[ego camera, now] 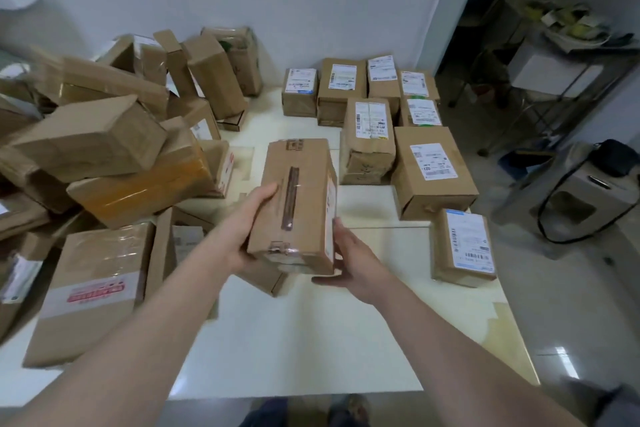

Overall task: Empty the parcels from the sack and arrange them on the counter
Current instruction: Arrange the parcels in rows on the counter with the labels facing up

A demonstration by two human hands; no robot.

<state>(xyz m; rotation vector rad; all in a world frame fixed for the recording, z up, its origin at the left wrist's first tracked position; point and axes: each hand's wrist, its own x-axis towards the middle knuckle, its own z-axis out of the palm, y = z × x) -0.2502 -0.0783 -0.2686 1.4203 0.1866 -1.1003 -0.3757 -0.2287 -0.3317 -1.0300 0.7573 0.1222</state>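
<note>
I hold a taped brown cardboard parcel (pixel 298 198) above the middle of the white counter (pixel 311 340). My left hand (pixel 247 218) grips its left side, thumb on top. My right hand (pixel 349 260) supports its near right corner from below, fingers spread. On the right, several labelled parcels (pixel 429 166) stand in neat rows, labels up. On the left lies a loose heap of brown parcels (pixel 104 149). No sack is in view.
A single labelled parcel (pixel 464 246) sits near the counter's right edge. A large box with red tape (pixel 93 288) lies at the front left. Beyond the right edge are a grey floor, a metal rack (pixel 554 73) and a grey bin (pixel 585 198).
</note>
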